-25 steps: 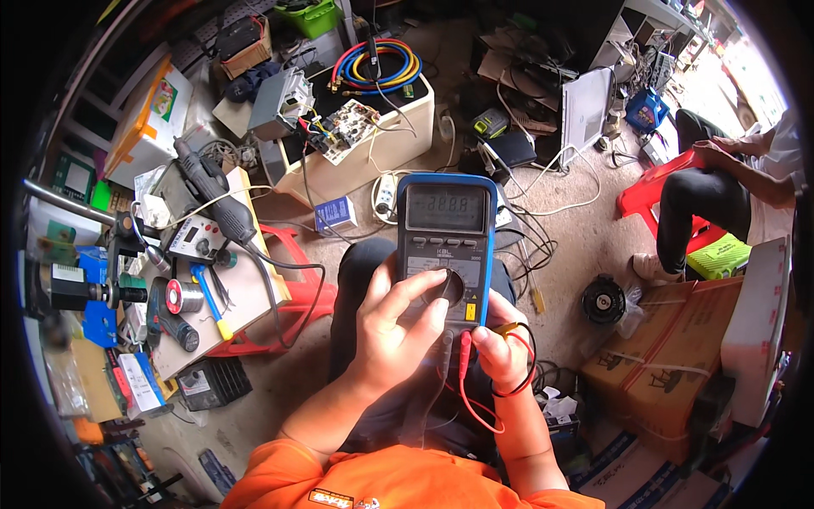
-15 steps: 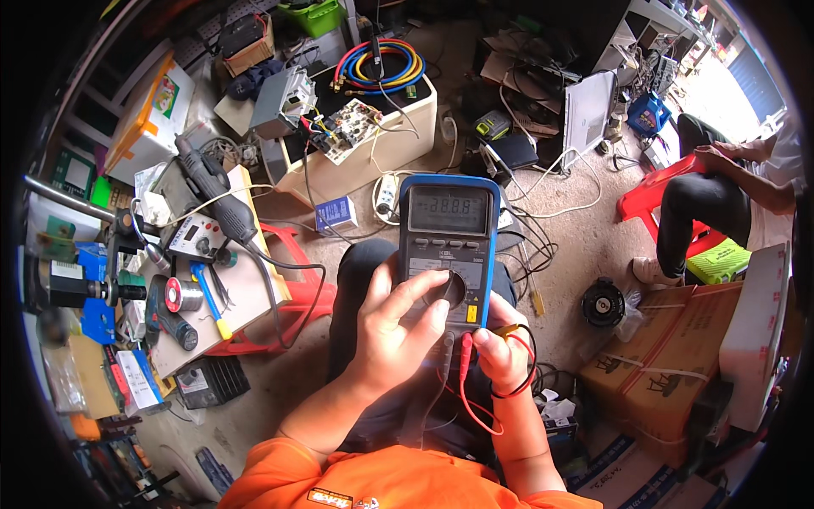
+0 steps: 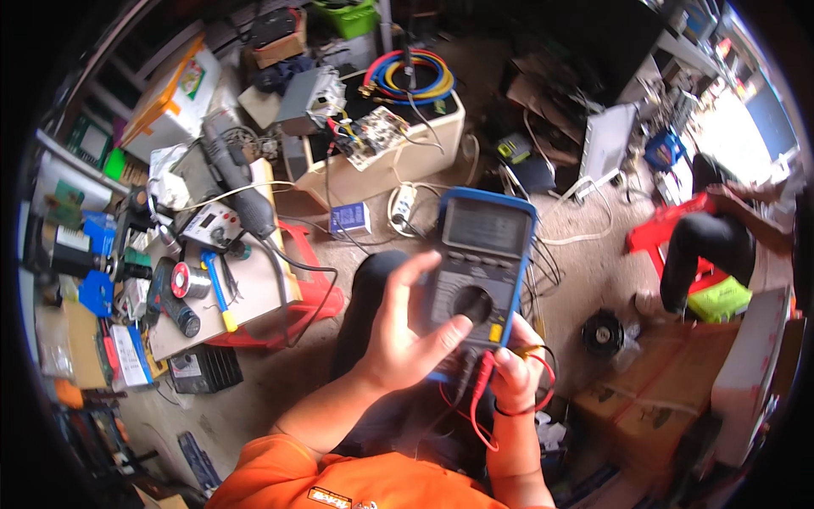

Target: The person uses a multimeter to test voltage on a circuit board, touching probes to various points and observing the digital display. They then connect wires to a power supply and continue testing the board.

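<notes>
A blue-edged digital multimeter [image 3: 475, 280] is held up over my lap, tilted, its screen blank-looking and grey. My right hand [image 3: 513, 377] grips its lower right side, the thumb on the front by the lead sockets. Over the left part of its face is my left hand [image 3: 403, 335], fingers spread, the thumb beside the round black dial [image 3: 472, 304]. A red plug [image 3: 483, 373] and a black plug stand in the bottom sockets. The red and black test leads loop around my right hand, which also has a yellowish piece [image 3: 527, 349] by it.
To the left a small bench [image 3: 199, 327] carries a heat gun [image 3: 242, 191], a solder spool [image 3: 188, 280] and a cordless drill [image 3: 172, 297]. Ahead stands a beige unit [image 3: 373, 182] with coloured hoses [image 3: 411, 81]. A cardboard box [image 3: 653, 382] and a seated person [image 3: 712, 246] are at the right.
The left fingers have come off the dial and spread apart. The multimeter has shifted right and a little down and tilted; its screen digits no longer show. The whole view has swung.
</notes>
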`<state>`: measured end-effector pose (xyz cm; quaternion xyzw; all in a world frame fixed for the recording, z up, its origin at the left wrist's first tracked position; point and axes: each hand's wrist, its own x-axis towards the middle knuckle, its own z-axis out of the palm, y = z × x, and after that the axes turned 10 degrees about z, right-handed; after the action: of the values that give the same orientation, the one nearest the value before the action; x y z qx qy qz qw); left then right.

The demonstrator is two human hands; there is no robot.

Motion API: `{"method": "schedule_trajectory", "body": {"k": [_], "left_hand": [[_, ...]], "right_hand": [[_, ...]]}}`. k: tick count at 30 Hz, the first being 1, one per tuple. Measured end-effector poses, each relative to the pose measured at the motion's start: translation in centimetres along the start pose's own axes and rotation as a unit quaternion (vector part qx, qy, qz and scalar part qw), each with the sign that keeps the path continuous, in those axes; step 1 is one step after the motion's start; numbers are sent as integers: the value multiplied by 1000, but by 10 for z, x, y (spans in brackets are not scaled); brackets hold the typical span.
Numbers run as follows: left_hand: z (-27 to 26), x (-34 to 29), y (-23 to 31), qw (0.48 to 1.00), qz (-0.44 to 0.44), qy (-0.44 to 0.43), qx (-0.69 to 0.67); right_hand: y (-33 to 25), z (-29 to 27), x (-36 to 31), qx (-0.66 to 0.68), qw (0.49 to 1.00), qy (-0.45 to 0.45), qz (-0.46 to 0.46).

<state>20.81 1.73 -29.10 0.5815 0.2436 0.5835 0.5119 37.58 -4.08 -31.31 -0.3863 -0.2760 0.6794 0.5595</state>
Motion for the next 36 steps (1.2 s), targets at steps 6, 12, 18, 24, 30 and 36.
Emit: {"method": "schedule_trajectory", "body": {"k": [6, 12, 18, 24, 30, 36], "left_hand": [[-15, 40, -20, 928, -191, -137, -288], [-13, 28, -42, 906, -235, -37, -351], [-25, 31, -41, 896, -221, 47, -382], [-33, 30, -41, 901, -236, 50, -362], [-42, 28, -37, 866, -308, 86, -384], [-57, 35, -39, 863, -343, 36, -370]], "right_hand": [[-20, -7, -7, -35, 999, 42, 0], [-40, 8, -9, -189, 975, 101, -53], [-48, -24, 4, -135, 913, 233, -305], [-17, -50, 14, -403, 849, 288, -185], [-77, -77, 35, -460, 833, 268, -151], [-126, -41, 230, -354, 923, 79, -131]]}}
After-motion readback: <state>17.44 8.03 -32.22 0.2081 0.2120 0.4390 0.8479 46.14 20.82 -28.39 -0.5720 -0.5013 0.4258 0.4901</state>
